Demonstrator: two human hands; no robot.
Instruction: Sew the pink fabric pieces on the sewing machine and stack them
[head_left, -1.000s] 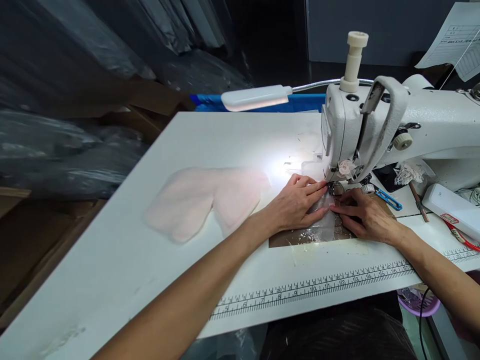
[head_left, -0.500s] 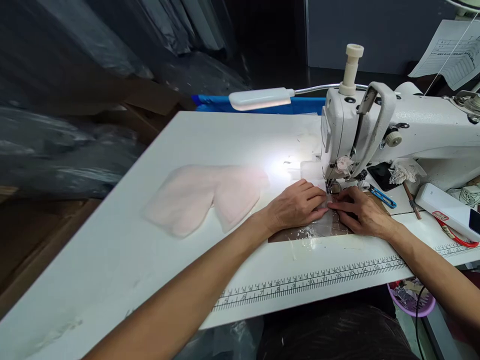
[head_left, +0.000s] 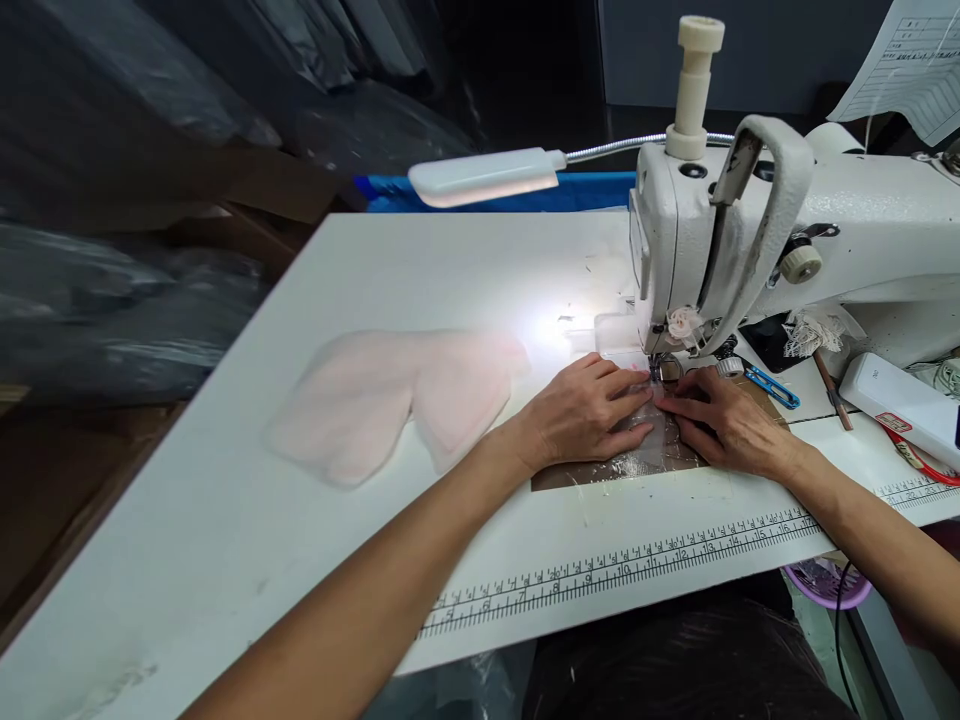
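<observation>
Currently, left hand (head_left: 589, 412) lies flat on sheer fabric (head_left: 654, 445) at the presser foot (head_left: 655, 368), fingers spread wider than half a second ago. Right hand (head_left: 721, 420), fingers bent, stays at the fabric's right; pinch: cannot tell. Pink piece (head_left: 375, 400) unmoved on table (head_left: 225, 560).

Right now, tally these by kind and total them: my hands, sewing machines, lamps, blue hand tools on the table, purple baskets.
Hands: 2 (left hand, right hand)
Sewing machine: 1
Lamp: 1
Blue hand tool: 1
Purple basket: 1
Total: 6
</observation>
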